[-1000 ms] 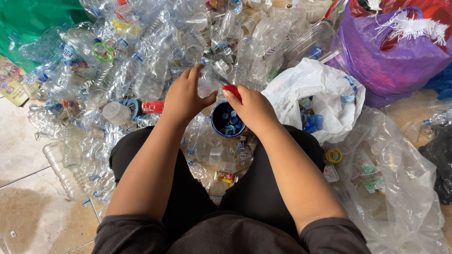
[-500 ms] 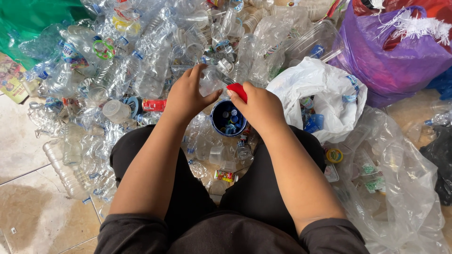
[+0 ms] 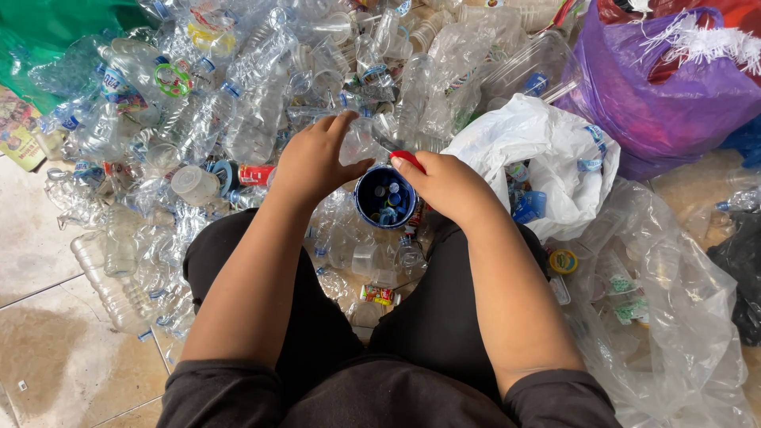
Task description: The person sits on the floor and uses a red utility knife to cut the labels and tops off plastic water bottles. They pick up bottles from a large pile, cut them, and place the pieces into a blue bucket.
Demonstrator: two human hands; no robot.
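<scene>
My left hand (image 3: 313, 162) grips a clear plastic bottle (image 3: 361, 136) lying across the pile, fingers wrapped over its body. My right hand (image 3: 444, 184) pinches a small red tool or cap (image 3: 407, 158) at the bottle's neck end. Just below both hands stands a small blue cup (image 3: 385, 196) holding several bottle caps. My legs in black trousers (image 3: 309, 317) frame the spot.
A large heap of clear plastic bottles (image 3: 261, 87) covers the floor ahead and to the left. A white plastic bag (image 3: 539, 147) lies right of the cup, a purple bag (image 3: 674, 87) behind it, a clear bag (image 3: 674, 317) at right. Tiled floor (image 3: 47, 333) shows at left.
Both hands stay at the bottle above the blue cup; the left hand's fingers have shifted slightly on the bottle and the view has tilted a little.
</scene>
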